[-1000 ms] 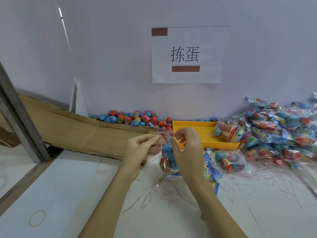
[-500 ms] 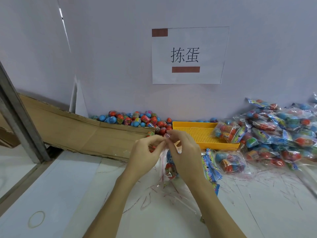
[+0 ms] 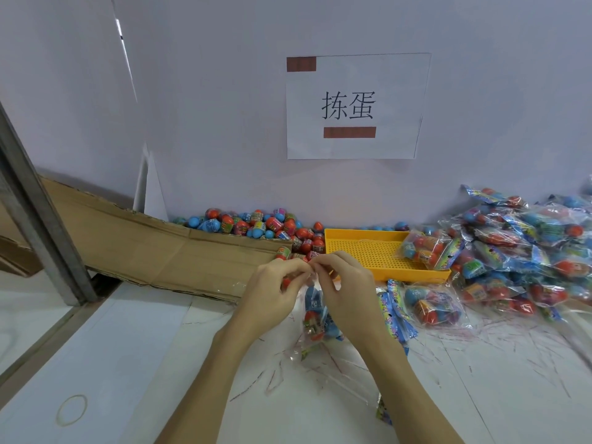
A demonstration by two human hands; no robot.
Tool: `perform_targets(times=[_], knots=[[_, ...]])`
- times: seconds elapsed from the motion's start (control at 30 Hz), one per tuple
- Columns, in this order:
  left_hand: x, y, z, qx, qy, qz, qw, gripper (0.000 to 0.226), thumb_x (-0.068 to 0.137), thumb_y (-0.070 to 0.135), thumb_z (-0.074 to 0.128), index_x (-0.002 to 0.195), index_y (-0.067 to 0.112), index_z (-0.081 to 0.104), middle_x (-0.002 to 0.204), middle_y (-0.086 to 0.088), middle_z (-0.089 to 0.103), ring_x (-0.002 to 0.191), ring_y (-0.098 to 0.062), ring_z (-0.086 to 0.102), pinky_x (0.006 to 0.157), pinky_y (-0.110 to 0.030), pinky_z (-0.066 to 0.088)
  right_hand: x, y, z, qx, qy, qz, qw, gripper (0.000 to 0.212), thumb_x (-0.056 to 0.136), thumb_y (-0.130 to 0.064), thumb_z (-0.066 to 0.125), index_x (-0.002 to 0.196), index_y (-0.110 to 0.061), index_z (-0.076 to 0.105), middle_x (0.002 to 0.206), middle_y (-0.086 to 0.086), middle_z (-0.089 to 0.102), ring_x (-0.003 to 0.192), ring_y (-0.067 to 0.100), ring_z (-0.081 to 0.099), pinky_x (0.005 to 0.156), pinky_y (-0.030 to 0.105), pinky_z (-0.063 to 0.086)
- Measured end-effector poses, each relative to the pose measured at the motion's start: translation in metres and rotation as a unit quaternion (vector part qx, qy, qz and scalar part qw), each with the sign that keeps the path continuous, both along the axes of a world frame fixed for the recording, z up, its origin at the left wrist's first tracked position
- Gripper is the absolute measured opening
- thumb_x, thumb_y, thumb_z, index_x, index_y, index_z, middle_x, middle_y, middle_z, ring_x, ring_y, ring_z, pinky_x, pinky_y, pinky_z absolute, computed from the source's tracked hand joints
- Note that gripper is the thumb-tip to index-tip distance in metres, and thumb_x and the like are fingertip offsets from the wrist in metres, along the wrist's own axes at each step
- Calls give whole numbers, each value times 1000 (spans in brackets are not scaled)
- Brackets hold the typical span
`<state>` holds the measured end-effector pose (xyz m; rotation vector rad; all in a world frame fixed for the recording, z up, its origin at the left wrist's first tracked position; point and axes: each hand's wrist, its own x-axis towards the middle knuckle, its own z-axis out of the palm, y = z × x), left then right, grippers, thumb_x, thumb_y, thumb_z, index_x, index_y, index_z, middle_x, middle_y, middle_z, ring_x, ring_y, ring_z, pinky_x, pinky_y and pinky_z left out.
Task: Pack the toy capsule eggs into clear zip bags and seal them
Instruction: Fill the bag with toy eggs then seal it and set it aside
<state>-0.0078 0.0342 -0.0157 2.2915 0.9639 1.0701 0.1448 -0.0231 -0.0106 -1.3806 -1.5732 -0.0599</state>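
Left hand (image 3: 272,291) and right hand (image 3: 344,291) pinching top of clear zip bag (image 3: 315,318); capsule eggs (image 3: 312,323) hanging inside, above white table (image 3: 480,395).

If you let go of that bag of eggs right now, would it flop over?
Probably yes. The clear bag hangs limp from where the left hand and right hand pinch its top, so it looks floppy. The eggs bunch low inside, so it would likely slump sideways on the table. Its glossy plastic may also feel slippery.
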Motion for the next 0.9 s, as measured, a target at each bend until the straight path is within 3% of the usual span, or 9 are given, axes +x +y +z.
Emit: perform_targets(times=[0.1, 0.23, 0.4, 0.57, 0.77, 0.9], knots=[[0, -1, 0, 3, -2, -8, 1000, 14, 100, 16, 65, 104, 24, 76, 84, 30, 66, 89, -1, 64, 72, -12, 51, 2, 0, 0, -6, 33, 11, 999, 8, 93, -6, 70, 98, -9, 77, 91, 0, 71, 78, 5, 59, 73, 10, 47], [3, -1, 0, -17, -24, -9, 1000, 15, 100, 14, 65, 102, 25, 75, 84, 23, 70, 86, 1, 65, 70, -9, 49, 4, 0, -1, -15, 79, 26, 996, 9, 92, -7, 72, 99, -13, 75, 90, -4, 72, 83, 5, 64, 73, 10, 50], [-1, -1, 2, -34, -23, -8, 999, 17, 100, 14, 65, 107, 25, 76, 85, 24, 71, 86, 0, 66, 74, -13, 53, 4, 1, 0, -1, 45, 36, 998, 10, 89, -9, 76, 98, -12, 79, 91, -4, 72, 80, -1, 61, 75, 9, 50], [-3, 1, 2, -26, 1, -5, 1000, 16, 100, 15, 66, 109, 23, 77, 94, 9, 73, 86, -7, 65, 76, -26, 57, 8, 1, 2, -5, 46, 31, 998, 10, 90, -6, 74, 96, -12, 80, 90, -3, 74, 79, 2, 62, 74, 9, 50], [0, -1, 2, -40, -3, -12, 999, 17, 101, 16, 65, 108, 24, 77, 92, 14, 75, 87, -7, 68, 78, -23, 57, 4, 2, -2, -16, 11, 7, 1000, 2, 92, -9, 72, 92, -7, 73, 86, 1, 66, 75, 15, 58, 67, 28, 51], [-2, 2, 3, -48, -16, 16, 999, 16, 99, 14, 66, 98, 25, 78, 84, 19, 74, 79, -6, 68, 68, -21, 57, 8, 3, -3, -4, 34, -40, 999, 2, 92, -7, 72, 91, -9, 70, 84, -1, 64, 73, 11, 56, 65, 23, 50]])
